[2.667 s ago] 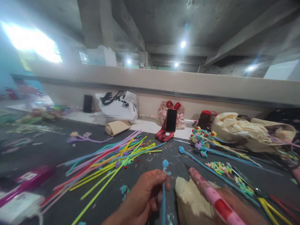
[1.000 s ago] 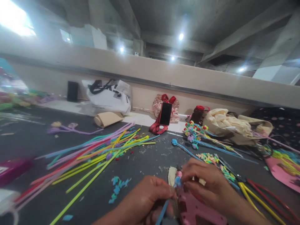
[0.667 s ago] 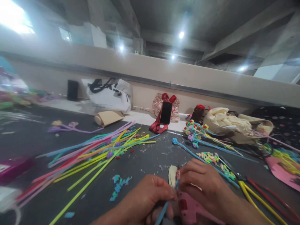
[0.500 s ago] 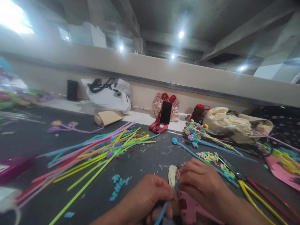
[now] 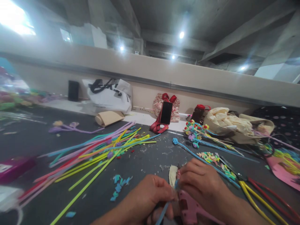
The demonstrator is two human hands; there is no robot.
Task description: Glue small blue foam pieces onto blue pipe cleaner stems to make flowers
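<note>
My left hand (image 5: 158,190) is closed, its thumb and fingers pinching a blue pipe cleaner (image 5: 163,212) whose tail hangs toward me. Close beside it, my right hand (image 5: 200,179) has its fingers bent round the same pipe cleaner's upper part, which shows between the hands. What the right fingertips cover is hidden. Under the right hand lies a pink tool, apparently a glue gun (image 5: 191,207), partly covered. A cream-coloured scrap (image 5: 173,175) is just beyond the fingertips. Another blue pipe cleaner with a knotted head (image 5: 175,141) stretches behind my right hand.
Coloured pipe cleaners (image 5: 93,156) spread across the left of the dark table. Blue cut pieces (image 5: 119,186) lie nearer me. At right are scissors (image 5: 246,179), short cut bits (image 5: 208,157) and a bundle of small flowers (image 5: 194,132). A phone (image 5: 166,112) stands at the back.
Both hands stay nearly in place on the blue pipe cleaner. Its hanging tail has shifted slightly, and the whole view has moved a little.
</note>
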